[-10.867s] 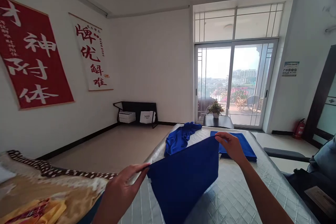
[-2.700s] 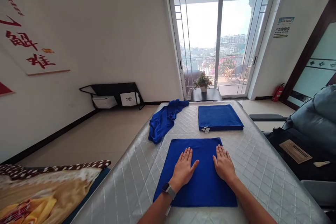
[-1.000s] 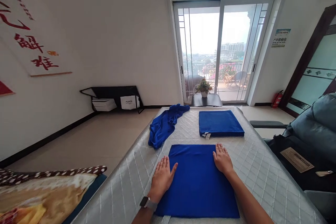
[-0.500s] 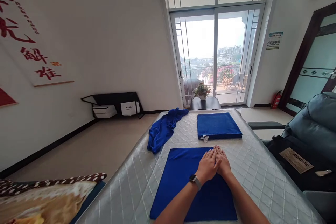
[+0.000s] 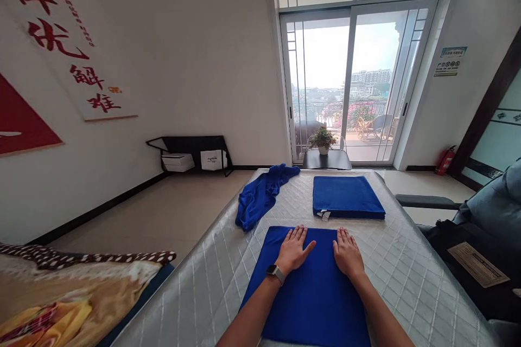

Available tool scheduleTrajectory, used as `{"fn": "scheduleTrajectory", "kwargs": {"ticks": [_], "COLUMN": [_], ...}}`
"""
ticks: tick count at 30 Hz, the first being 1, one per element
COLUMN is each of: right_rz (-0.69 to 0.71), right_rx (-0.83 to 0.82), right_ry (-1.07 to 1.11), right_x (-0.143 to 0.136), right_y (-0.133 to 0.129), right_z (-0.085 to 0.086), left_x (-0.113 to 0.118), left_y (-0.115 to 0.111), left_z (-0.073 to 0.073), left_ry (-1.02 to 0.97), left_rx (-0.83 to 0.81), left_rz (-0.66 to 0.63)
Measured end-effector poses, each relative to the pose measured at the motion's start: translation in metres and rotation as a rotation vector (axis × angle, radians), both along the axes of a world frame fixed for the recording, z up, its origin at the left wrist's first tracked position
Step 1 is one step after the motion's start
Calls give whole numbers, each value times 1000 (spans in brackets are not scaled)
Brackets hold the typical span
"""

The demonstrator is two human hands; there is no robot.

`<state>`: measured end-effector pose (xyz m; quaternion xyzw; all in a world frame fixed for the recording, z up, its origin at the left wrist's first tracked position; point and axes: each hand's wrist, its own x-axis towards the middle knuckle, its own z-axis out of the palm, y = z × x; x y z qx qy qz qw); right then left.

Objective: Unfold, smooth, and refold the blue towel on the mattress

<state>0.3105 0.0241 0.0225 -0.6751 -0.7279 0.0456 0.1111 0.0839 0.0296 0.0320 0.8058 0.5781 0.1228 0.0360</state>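
A blue cloth (image 5: pixel 317 298), spread flat in a rectangle, lies in front of me on the quilted mattress (image 5: pixel 195 287). My left hand (image 5: pixel 293 249), with a watch on its wrist, rests flat near the cloth's far edge, its thumb apart. On the cloth's far right corner lies my right hand (image 5: pixel 348 252), its fingers stretched out. A gap of bare cloth separates the two hands. Beyond them sits a neat stack of folded blue cloths (image 5: pixel 345 195) with white tags at its front left corner. To its left is a crumpled blue cloth (image 5: pixel 260 198).
A dark armchair (image 5: pixel 496 200) with a black bag (image 5: pixel 451 249) stands along the right side. Bedding (image 5: pixel 81 287) is at the lower left. Past the mattress's far end, a potted plant (image 5: pixel 323 141) stands on a black chair (image 5: pixel 328 159) before the sliding glass door (image 5: pixel 350 81).
My hands, together at the cloth's far right before, are now apart. The left has moved left across the cloth; the right stays near the right edge. The view has turned slightly left.
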Motion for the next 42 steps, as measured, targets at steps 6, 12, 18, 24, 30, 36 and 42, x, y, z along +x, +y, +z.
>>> {"fn": "scheduleTrajectory", "kwargs": {"ticks": [6, 12, 18, 24, 30, 36, 42], "right_rz": [-3, 6, 1, -7, -15, -25, 10], "right_rx": [1, 13, 12, 8, 27, 110, 1], "right_ry": [-15, -42, -66, -85, -49, -61, -103], "right_x": [1, 1, 1, -1, -1, -5, -3], "right_y": [1, 3, 5, 5, 3, -3, -9], "right_z": [-3, -7, -8, -7, -6, 2, 6], "left_x": [-65, -99, -102, -102, -102, -100, -98], "left_y": [4, 7, 10, 10, 9, 7, 6], "left_z": [2, -10, -19, -21, -18, -11, -8], "left_ry": [4, -15, -42, -80, -94, -87, -50], "left_rx": [-16, 37, 85, 104, 66, 12, -21], "left_rz": [153, 187, 189, 185, 184, 190, 184]}}
